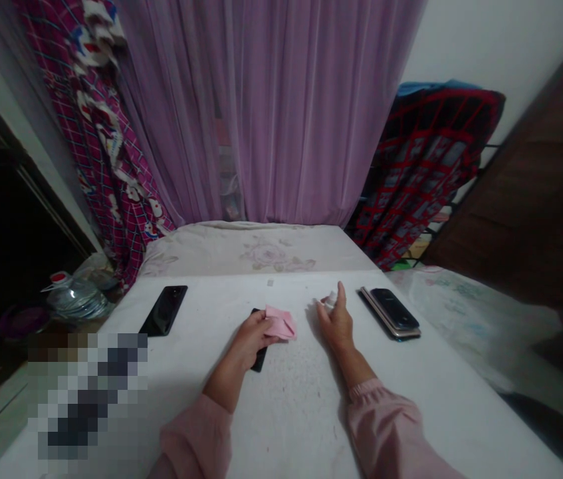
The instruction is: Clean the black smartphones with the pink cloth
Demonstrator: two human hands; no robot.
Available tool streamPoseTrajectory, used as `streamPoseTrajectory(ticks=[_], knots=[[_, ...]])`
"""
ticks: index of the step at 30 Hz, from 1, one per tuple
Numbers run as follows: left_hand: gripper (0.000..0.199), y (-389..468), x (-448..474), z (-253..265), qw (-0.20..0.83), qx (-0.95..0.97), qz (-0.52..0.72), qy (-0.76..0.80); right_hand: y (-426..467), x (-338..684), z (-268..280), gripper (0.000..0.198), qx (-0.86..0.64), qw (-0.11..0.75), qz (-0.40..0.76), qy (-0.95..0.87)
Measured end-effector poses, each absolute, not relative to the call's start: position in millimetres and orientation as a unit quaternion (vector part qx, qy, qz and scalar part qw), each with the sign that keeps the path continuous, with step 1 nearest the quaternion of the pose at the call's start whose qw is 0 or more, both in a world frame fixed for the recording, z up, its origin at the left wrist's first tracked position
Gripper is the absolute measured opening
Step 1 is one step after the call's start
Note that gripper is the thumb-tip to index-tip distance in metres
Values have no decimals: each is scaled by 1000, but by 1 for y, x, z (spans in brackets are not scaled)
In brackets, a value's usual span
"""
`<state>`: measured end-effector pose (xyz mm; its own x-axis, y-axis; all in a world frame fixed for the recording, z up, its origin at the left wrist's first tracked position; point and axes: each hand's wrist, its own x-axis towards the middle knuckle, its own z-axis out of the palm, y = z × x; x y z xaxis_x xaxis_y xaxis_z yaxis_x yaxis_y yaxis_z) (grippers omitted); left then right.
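Note:
My left hand (pixel 251 340) pinches a folded pink cloth (pixel 280 322) between thumb and fingers. Beneath that hand lies a black phone (pixel 260 362), partly covered by the hand and the cloth. To the right, my right hand (pixel 339 327) is closed around a small whitish bottle (pixel 331 301), with one finger raised beside its top. Most of the bottle is hidden by the hand, so its exact kind does not show.
Another black phone (pixel 165 310) lies at the left on the white tabletop (pixel 291 412). A stack of phones (pixel 393 311) sits at the right. A small pale square (pixel 270 283) lies toward the back. Beyond the left edge stands a plastic water jug (pixel 74 296). Purple curtains (pixel 291 120) hang behind.

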<state>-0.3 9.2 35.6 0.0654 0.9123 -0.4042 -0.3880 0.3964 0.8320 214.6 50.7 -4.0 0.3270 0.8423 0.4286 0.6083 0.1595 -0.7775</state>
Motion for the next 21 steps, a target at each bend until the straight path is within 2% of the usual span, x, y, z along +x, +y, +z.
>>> streamPoseTrajectory(ticks=[13,18,21], knots=[[26,-38,-24,37,717,270,497,407,26,228,-21,102,-636,530,176,-533],[20,-52,-27,32,716,246,528,385,12,231,-25,98,-633,536,189,-525],[22,-60,-26,28,710,239,547,374,-9,224,-24,79,-636,589,166,-469]])
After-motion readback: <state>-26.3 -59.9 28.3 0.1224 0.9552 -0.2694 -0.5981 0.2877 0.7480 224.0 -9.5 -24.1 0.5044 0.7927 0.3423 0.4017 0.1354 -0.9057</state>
